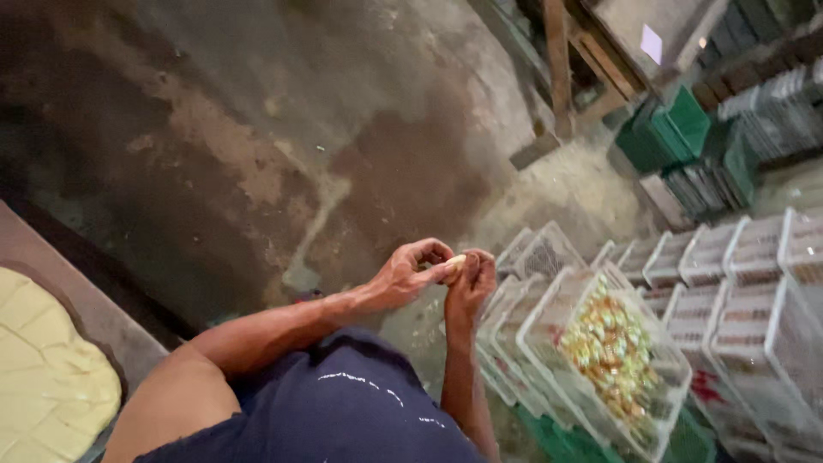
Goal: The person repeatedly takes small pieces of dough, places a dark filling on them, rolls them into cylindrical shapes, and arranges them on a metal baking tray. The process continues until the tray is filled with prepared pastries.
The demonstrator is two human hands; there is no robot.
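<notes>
Head view, looking down over dark shirt and bare forearms.

Landmark: white mesh basket of gold-wrapped sweets, lower right of frame.

Both hands meet just beside the basket's near corner, up and to its left. Left hand curled, fingertips pinching a small pale piece; right hand closed on the same piece from below. Piece sits between the two sets of fingertips, raised off the floor, not in the basket.

Handling, as judged: piece looks light and small, likely soft or wrapped, easily dropped; best held at its ends with fingertips, little pressure.

Beyond the basket, to its right: more white baskets in rows, contents unclear. Farther up and right: green crates. Left of the basket: stained concrete floor. Far left: yellow cushion
</notes>
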